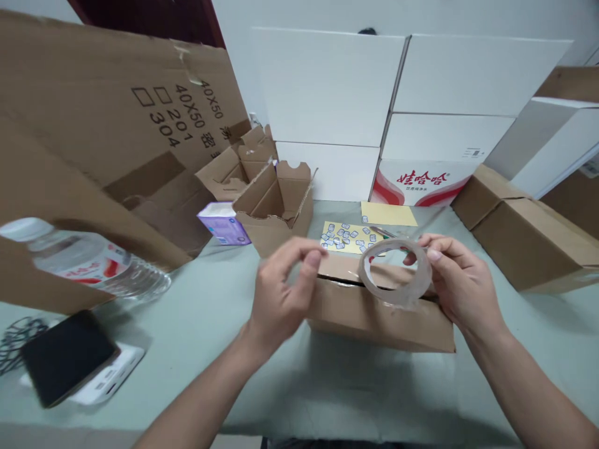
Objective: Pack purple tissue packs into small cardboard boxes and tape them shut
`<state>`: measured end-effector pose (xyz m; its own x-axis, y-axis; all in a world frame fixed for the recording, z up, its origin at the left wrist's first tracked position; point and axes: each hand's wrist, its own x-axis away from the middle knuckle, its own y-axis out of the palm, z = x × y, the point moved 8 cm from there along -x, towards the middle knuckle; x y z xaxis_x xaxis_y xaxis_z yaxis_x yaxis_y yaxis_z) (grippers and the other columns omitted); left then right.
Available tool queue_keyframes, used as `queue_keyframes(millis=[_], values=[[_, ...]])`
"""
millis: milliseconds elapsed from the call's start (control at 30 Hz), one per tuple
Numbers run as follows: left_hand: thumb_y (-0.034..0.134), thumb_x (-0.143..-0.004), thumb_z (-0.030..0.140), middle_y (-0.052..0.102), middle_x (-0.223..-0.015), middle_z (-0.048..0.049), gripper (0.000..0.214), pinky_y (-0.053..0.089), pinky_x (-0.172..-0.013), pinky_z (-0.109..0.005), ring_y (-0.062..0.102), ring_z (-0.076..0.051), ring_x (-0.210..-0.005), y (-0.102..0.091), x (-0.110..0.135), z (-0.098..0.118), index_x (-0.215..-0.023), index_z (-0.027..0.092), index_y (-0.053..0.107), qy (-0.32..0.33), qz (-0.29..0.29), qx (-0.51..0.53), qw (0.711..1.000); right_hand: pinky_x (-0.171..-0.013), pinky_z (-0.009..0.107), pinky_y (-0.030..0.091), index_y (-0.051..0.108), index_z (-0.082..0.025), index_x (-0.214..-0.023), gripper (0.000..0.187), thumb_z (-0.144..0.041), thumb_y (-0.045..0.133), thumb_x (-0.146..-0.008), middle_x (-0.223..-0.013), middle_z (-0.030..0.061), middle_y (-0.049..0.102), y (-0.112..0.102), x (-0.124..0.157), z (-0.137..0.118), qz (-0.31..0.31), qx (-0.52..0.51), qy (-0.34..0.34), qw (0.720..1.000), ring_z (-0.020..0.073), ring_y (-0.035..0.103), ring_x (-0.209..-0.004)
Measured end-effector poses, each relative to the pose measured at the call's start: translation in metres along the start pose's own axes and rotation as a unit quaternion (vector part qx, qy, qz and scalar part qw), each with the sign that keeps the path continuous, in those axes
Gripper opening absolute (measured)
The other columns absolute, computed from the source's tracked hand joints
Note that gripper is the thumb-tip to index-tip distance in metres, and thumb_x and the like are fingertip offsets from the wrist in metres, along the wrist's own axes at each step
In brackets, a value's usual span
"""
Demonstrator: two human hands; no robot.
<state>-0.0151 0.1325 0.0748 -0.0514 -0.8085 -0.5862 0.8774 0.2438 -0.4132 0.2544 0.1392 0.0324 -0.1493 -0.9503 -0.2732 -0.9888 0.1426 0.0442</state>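
A roll of clear tape [421,284] is held by its right side in my right hand [461,280], thumb and fingers closed on it. It hangs over a closed cardboard box [379,321], whose top shows a dark seam between the flaps. My left hand [283,287] is at the box's left end, thumb and index finger pinched together. Whether anything thin is between those fingertips cannot be made out. Behind the box lie a yellow sheet with small printed stickers [344,236] and a pen [381,232], partly hidden by the tape roll.
Two open cardboard boxes [276,215] and a purple packet [224,224] stand left of centre. A water bottle [93,262], a phone [68,355] and a white device [110,377] are at left. Another closed carton [528,237] stands right. White boxes [327,87] line the back.
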Motion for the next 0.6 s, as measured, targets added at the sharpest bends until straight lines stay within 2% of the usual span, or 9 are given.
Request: queue_keyframes(millis=[67,133,167,233,267,333,400,500,600], values=[[0.041,-0.102,0.053,0.073,-0.081,-0.0053,0.05,0.052,-0.071,-0.03,0.066,-0.019,-0.077,0.023,0.018,0.017,-0.079,0.02,0.071,-0.097,-0.17,0.14,0.971,-0.079,0.034,0.053,0.062,-0.023,-0.076,0.016,-0.03,0.069,-0.09,-0.099,0.0012,0.063,0.002,0.001,-0.015,0.014,0.002,-0.04,0.999,0.0161,0.064,-0.079],[0.038,-0.097,0.069,0.075,-0.085,-0.0093,0.063,0.05,-0.061,-0.028,0.068,-0.021,-0.077,0.052,0.04,0.031,-0.086,0.019,0.075,-0.196,-0.331,0.259,0.886,-0.083,0.035,0.053,0.063,-0.023,-0.078,0.014,-0.025,0.067,-0.091,-0.1,0.0017,0.062,0.008,0.002,-0.033,0.022,0.001,-0.091,0.996,0.0167,0.063,-0.082],[0.038,-0.093,0.075,0.076,-0.091,-0.0122,0.068,0.049,-0.057,-0.027,0.069,-0.022,-0.08,0.065,0.049,0.036,-0.093,0.018,0.075,-0.239,-0.384,0.312,0.835,-0.085,0.036,0.052,0.063,-0.023,-0.079,0.012,-0.023,0.065,-0.091,-0.101,0.0022,0.062,0.012,0.003,-0.043,0.021,-0.003,-0.123,0.992,0.0173,0.063,-0.085],[0.046,-0.085,0.081,0.075,-0.105,-0.0165,0.072,0.048,-0.053,-0.026,0.071,-0.025,-0.085,0.084,0.056,0.039,-0.103,0.016,0.07,-0.303,-0.407,0.411,0.757,-0.088,0.037,0.052,0.064,-0.023,-0.082,0.011,-0.019,0.064,-0.092,-0.102,0.0032,0.062,0.021,0.005,-0.062,0.017,-0.008,-0.193,0.981,0.0189,0.063,-0.093],[0.052,-0.083,0.081,0.073,-0.109,-0.0165,0.07,0.049,-0.054,-0.025,0.071,-0.024,-0.086,0.09,0.053,0.036,-0.108,0.017,0.067,-0.324,-0.376,0.452,0.741,-0.09,0.037,0.051,0.064,-0.023,-0.083,0.011,-0.018,0.063,-0.092,-0.102,0.0037,0.062,0.025,0.006,-0.07,0.014,-0.004,-0.225,0.974,0.0197,0.062,-0.097],[0.061,-0.082,0.075,0.072,-0.104,-0.0124,0.063,0.05,-0.056,-0.024,0.069,-0.02,-0.082,0.09,0.042,0.025,-0.109,0.018,0.063,-0.339,-0.274,0.493,0.753,-0.091,0.039,0.051,0.065,-0.023,-0.084,0.01,-0.017,0.064,-0.092,-0.101,0.0043,0.061,0.03,0.008,-0.08,0.004,0.017,-0.269,0.963,0.0212,0.061,-0.101],[0.064,-0.084,0.069,0.069,-0.087,-0.0054,0.054,0.047,-0.056,-0.023,0.064,-0.015,-0.072,0.077,0.03,0.015,-0.105,0.019,0.061,-0.319,-0.184,0.472,0.801,-0.091,0.041,0.051,0.065,-0.024,-0.085,0.01,-0.017,0.063,-0.092,-0.101,0.0051,0.061,0.032,0.01,-0.084,-0.008,0.068,-0.284,0.956,0.0223,0.06,-0.102],[0.058,-0.091,0.058,0.065,-0.08,-0.0018,0.038,0.048,-0.065,-0.027,0.059,-0.015,-0.07,0.054,0.01,0.014,-0.09,0.02,0.059,-0.234,-0.137,0.366,0.89,-0.091,0.043,0.051,0.064,-0.026,-0.088,0.013,-0.014,0.062,-0.093,-0.1,0.0055,0.063,0.035,0.014,-0.086,-0.036,0.158,-0.305,0.938,0.0233,0.061,-0.101],[0.046,-0.098,0.05,0.069,-0.097,-0.0041,0.032,0.049,-0.088,-0.035,0.063,-0.021,-0.095,0.04,-0.003,0.013,-0.087,0.022,0.056,-0.155,-0.108,0.241,0.952,-0.084,0.04,0.051,0.063,-0.027,-0.093,0.014,-0.013,0.061,-0.094,-0.097,0.0048,0.065,0.039,0.022,-0.079,-0.084,0.211,-0.315,0.922,0.0219,0.061,-0.096]])
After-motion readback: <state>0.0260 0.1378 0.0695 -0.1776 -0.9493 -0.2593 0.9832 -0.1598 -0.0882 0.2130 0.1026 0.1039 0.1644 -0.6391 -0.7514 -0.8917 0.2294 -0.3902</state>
